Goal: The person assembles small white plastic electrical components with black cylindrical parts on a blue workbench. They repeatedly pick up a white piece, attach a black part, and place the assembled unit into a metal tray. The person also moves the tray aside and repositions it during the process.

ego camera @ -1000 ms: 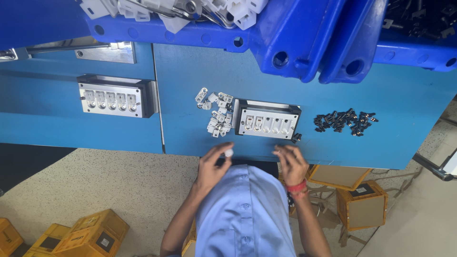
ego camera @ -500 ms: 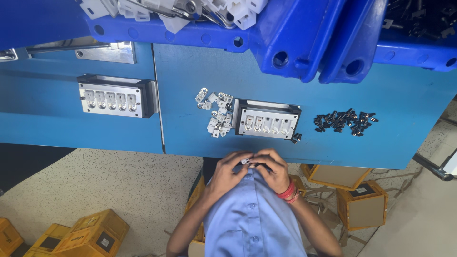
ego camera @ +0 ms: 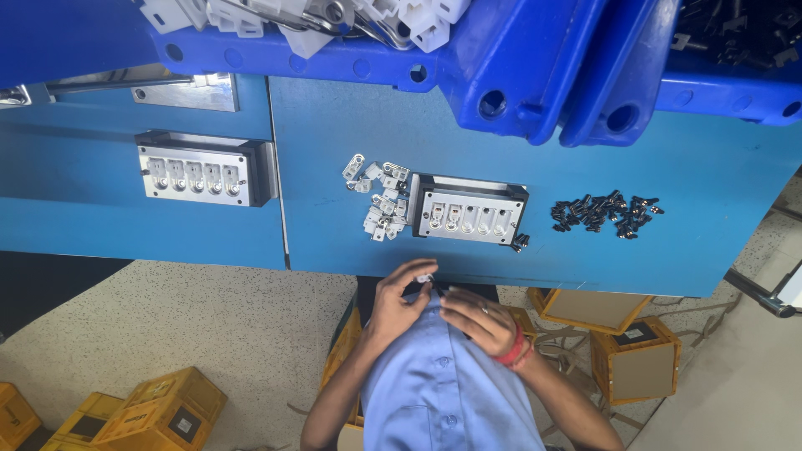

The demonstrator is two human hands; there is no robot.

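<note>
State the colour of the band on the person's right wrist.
Red; the wrist band shows best in the head view, beside the right hand.

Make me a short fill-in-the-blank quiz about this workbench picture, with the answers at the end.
1. The left hand pinches a small ____ part at its fingertips.
2. The metal fixture near the hands has a row of ____ slots.
3. The pile of small black parts lies on the ____ table.
4. The right hand wears a ____ band at the wrist.

Answers: white; five; blue; red

Left hand (ego camera: pixel 399 302) pinches white part (ego camera: pixel 424 277) (small).
</note>
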